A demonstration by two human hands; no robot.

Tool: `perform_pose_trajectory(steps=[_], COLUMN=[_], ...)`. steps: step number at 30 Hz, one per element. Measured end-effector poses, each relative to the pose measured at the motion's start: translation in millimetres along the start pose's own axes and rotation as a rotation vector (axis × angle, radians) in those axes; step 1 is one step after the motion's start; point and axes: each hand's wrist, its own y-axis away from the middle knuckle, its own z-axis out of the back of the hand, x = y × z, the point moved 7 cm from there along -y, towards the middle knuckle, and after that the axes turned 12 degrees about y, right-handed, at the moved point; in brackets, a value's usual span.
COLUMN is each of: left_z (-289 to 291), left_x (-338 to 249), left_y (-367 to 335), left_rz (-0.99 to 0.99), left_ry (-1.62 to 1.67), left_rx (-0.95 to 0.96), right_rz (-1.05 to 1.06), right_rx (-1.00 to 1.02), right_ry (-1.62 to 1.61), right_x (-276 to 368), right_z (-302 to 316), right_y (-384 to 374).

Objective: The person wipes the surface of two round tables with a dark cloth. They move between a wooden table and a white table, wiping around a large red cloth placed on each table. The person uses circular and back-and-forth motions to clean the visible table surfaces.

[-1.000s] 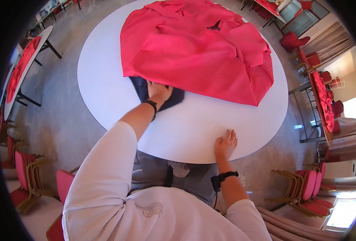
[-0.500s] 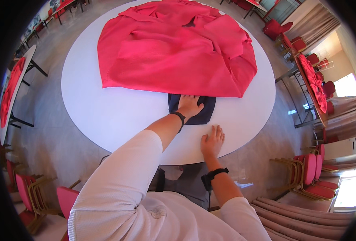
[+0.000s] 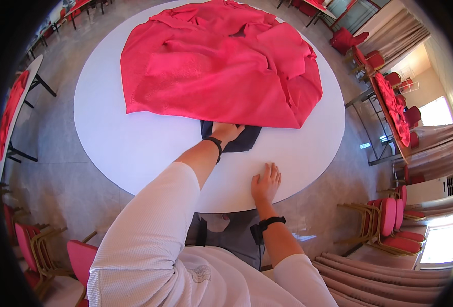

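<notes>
A large red tablecloth [image 3: 206, 77] lies crumpled over the far part of the round white table [image 3: 103, 117]. By its near edge, my left hand [image 3: 227, 131] presses down on a folded dark navy cloth [image 3: 244, 141]. The left fingertips are hidden beneath the red fabric; the thumb stretches out to the side. Part of the navy cloth is covered by the red edge too. My right hand [image 3: 266, 185] rests flat on the bare white tabletop near the front edge, fingers extended and holding nothing.
Red chairs [image 3: 390, 225] are stacked at the right, with more red chairs [image 3: 29, 245] at the lower left. A table [image 3: 387, 110] with red cloth stands at the right, another table [image 3: 24, 97] at the left. Rolled brown material [image 3: 374, 281] lies at the lower right.
My left hand and the navy cloth have slid slightly left and farther in, so the fingers are now under the red tablecloth's edge. The right hand stays on the tabletop.
</notes>
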Motion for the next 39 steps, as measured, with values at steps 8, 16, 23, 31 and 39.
perform_pose_trajectory(steps=[8,16,23,31,39], left_z=[47,153,232,210,116], left_x=[70,204,276,258,117], left_y=[17,95,194,211,189], left_rz=[0.139,0.380,0.632,0.850,0.553], left_ry=[0.027,-0.272,-0.439,-0.504,-0.380], left_rx=[0.037,-0.136,-0.300,-0.302,-0.018], right_rz=[0.001,-0.021,-0.007,-0.015,-0.035], right_rx=[-0.015,-0.020,-0.084,-0.093,-0.094], right_ry=[0.003,-0.002,0.005,0.002,-0.013], right_x=[-1,-1,-5,-3,-4], right_z=[-3,-2,-2,-2,1], right_y=[0,1,2,2,2])
